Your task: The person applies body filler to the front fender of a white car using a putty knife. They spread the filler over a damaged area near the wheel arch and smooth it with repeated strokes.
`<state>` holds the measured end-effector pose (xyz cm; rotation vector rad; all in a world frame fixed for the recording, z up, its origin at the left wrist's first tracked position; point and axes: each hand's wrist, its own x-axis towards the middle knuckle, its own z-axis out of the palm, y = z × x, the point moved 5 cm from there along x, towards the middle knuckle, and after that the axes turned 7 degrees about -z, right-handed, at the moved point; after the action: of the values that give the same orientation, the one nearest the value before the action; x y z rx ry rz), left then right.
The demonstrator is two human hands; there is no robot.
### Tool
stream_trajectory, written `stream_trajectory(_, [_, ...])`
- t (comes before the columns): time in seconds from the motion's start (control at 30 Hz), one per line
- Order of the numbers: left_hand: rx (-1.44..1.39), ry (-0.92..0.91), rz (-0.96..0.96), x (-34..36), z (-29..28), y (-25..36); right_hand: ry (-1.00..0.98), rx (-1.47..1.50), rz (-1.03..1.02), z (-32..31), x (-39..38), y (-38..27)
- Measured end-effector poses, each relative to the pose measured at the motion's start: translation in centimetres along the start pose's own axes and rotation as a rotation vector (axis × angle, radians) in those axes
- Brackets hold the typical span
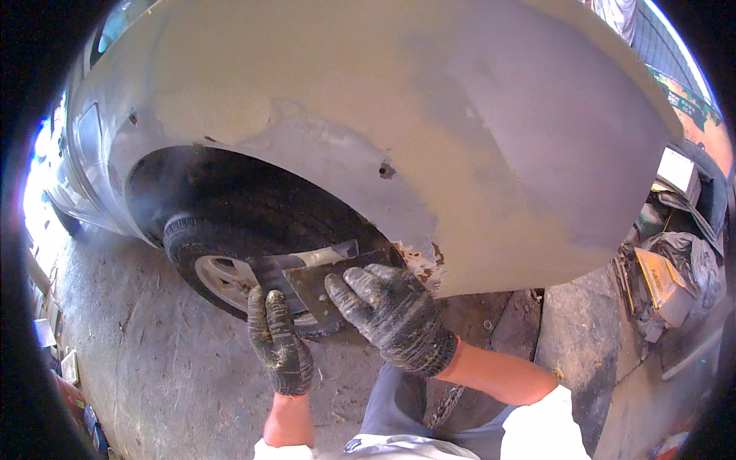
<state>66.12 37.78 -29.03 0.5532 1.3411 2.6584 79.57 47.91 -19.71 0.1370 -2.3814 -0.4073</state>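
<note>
A car's body panel (521, 130) fills the upper view, patched with beige and grey coatings; chipped, pitted spots (420, 259) mark its wheel-arch edge. My right hand (387, 318), in a dark mottled glove, holds a dark, flat square spreader (310, 293) in front of the tyre, beside that chipped edge. My left hand (280, 337), gloved alike, grips a second flat tool (299, 257) with a pale smeared strip, just behind and left of the spreader; the two tools overlap. The wheel (218, 276) is partly hidden behind both tools.
Below is a stained concrete floor (146, 322) with a chain (452, 406) lying near my legs (395, 399). At the right, boxes (675, 169), an orange-yellow item (659, 280) and crumpled cloth (694, 272) are piled. Assorted objects (69, 368) line the far left edge.
</note>
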Motion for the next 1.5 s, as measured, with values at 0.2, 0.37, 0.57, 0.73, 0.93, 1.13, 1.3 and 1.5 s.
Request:
stream_trajectory(0.2, [0.016,0.044,-0.057,1.5,0.4,0.0,0.01,0.18,-0.021,-1.0,0.6,0.5])
stream_trajectory(0.37, [0.18,0.069,-0.003,6.3,-0.8,-2.7,0.322,-0.109,0.095,-7.2,4.8,7.2])
stream_trajectory(0.57, [0.024,-0.148,-0.097,13.6,-1.8,-8.0,0.54,-0.623,0.129,-9.9,10.9,12.9])
stream_trajectory(0.73, [0.217,-0.361,0.123,19.6,-0.2,-8.1,0.298,-0.73,0.197,-5.2,12.1,11.8])
stream_trajectory(0.93, [0.38,-0.436,0.26,22.3,3.4,-8.0,0.29,-0.483,0.092,-4.7,11.6,9.0])
stream_trajectory(1.13, [0.42,-0.555,0.245,22.4,4.3,-8.9,0.472,-0.639,0.225,-9.7,11.0,12.8])
stream_trajectory(1.3, [0.419,-0.535,0.142,22.9,3.5,-10.2,0.376,-0.709,0.187,-7.4,12.1,12.5])
stream_trajectory(1.5, [0.407,-0.528,0.235,22.0,3.4,-9.4,0.306,-0.668,0.057,-3.8,13.8,9.6])
